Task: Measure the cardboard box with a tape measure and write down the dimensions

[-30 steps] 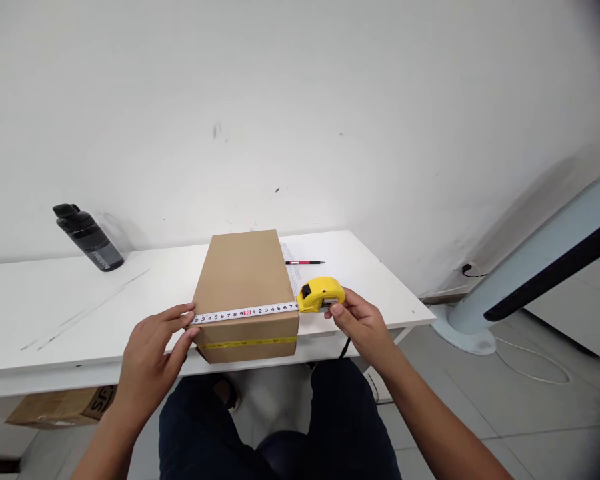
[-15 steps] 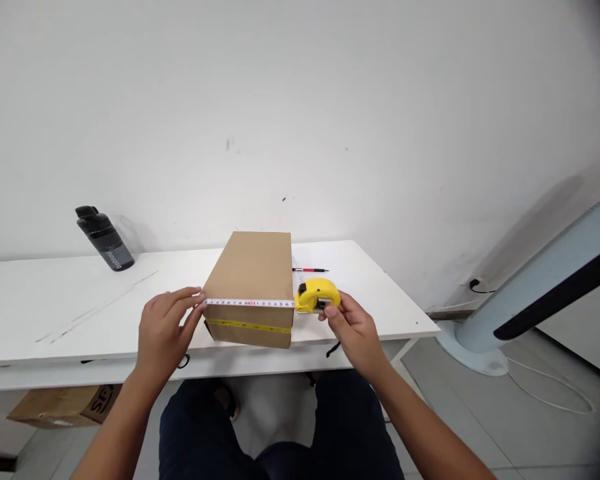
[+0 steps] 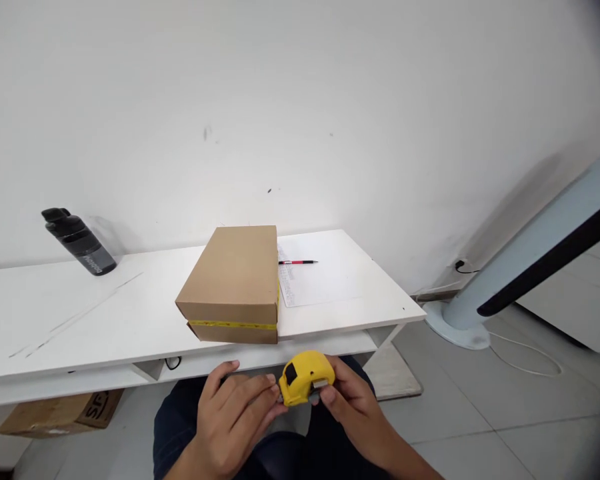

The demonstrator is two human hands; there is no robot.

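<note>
A yellow tape measure (image 3: 307, 377) is in my right hand (image 3: 355, 407), above my lap and in front of the table edge. Its thumb and fingers close around the right side of the case. My left hand (image 3: 240, 417) has its fingertips at the case's left end, by the blade's mouth, where they seem to pinch the blade's tip. Hardly any blade shows outside the case. Beyond both hands a closed brown cardboard box (image 3: 235, 267) sits at the table's front edge, with a yellow strip around its side.
On the white table (image 3: 145, 300), a dark bottle (image 3: 83, 243) stands at the left. A pen (image 3: 300, 262) lies on a sheet of paper (image 3: 315, 283) right of the box. Below is another carton (image 3: 55, 413); a tower fan (image 3: 510, 267) stands at the right.
The blade that stretched across the box's top front edge is now drawn in. Both hands have come down off the box toward my lap, bringing the tape measure, and moved together.
</note>
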